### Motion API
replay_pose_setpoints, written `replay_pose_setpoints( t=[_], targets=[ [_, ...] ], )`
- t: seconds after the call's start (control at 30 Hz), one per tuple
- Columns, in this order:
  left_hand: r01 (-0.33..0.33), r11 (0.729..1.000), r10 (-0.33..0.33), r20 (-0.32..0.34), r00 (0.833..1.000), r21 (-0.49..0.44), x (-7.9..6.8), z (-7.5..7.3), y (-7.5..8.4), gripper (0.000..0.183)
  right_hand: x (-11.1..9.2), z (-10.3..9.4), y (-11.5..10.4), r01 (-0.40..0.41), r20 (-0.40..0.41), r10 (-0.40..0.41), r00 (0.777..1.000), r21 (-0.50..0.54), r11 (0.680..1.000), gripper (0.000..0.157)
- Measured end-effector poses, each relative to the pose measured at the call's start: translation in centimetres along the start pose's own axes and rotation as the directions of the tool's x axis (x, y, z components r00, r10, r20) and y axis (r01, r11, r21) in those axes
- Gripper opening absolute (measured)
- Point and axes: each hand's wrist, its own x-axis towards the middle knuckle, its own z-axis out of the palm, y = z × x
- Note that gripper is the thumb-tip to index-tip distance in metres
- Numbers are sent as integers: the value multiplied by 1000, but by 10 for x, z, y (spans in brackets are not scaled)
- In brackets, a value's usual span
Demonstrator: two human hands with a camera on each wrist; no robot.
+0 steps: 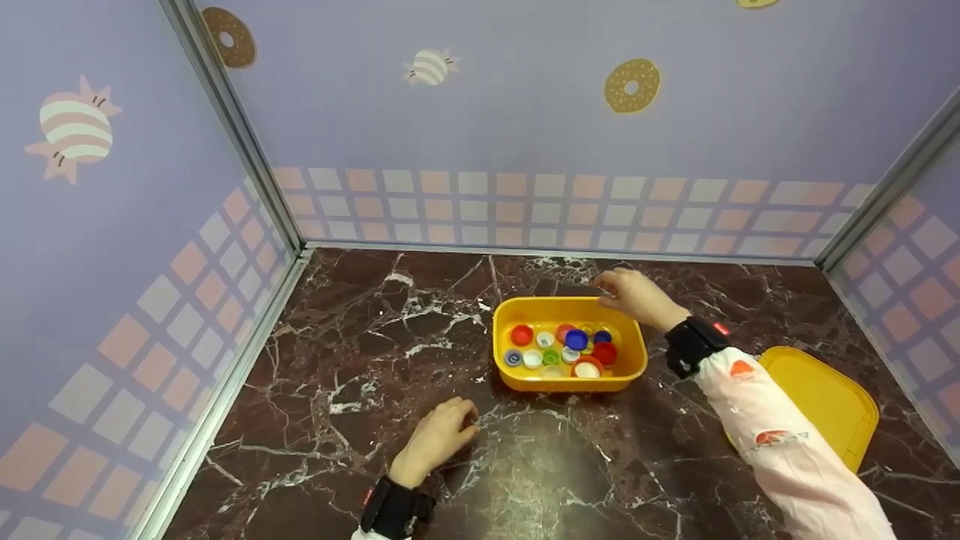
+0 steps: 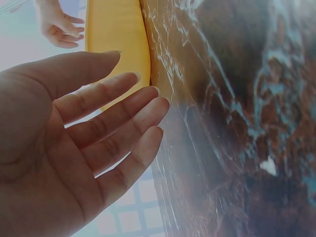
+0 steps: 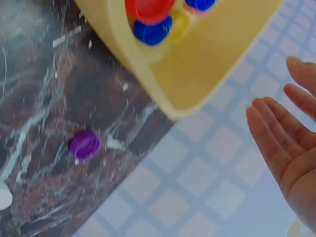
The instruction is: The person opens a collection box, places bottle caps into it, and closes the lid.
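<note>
A yellow plastic box (image 1: 571, 385) stands on the table with several bottle caps in it. Among them are a red cap (image 1: 521, 334), a blue cap (image 1: 576, 340) and a green cap (image 1: 551, 358). My right hand (image 1: 639, 297) hovers by the box's back right corner; in the right wrist view its fingers (image 3: 276, 123) extend, holding nothing. A purple cap (image 3: 85, 145) lies on the table outside the box, with a white cap (image 3: 4, 196) at that view's edge. In front of the box, my left hand (image 1: 439, 439) is empty, its fingers (image 2: 133, 116) loosely bent.
A yellow lid (image 1: 821, 405) lies on the table at the right, partly under my right sleeve. The dark marbled table (image 1: 360, 322) is enclosed by a back wall (image 1: 525, 127) and side panels with candy and doughnut prints.
</note>
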Motion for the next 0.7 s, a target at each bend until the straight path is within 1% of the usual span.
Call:
replay_pose_setpoints(
  t=[0.13,0.27,0.47,0.57,0.7],
  targets=[
    [-1,1000,1,2,1000,2,0,1,0,11,-3,-13,10,-35,-69,36,997,14,999,22],
    [-2,1000,2,-3,1000,2,-1,2,0,11,-8,-18,26,-82,-108,82,991,2,997,21],
    [1,1000,-1,-1,1000,-15,-1,1,1,10,-23,-18,56,-173,-117,175,978,27,985,18],
    [3,1000,-3,6,1000,-21,-2,1,2,10,-30,-15,70,-219,-117,220,969,17,976,17],
    [5,1000,-5,8,1000,-24,-2,0,1,10,-39,-10,83,-266,-89,265,960,-6,964,19]
  ],
)
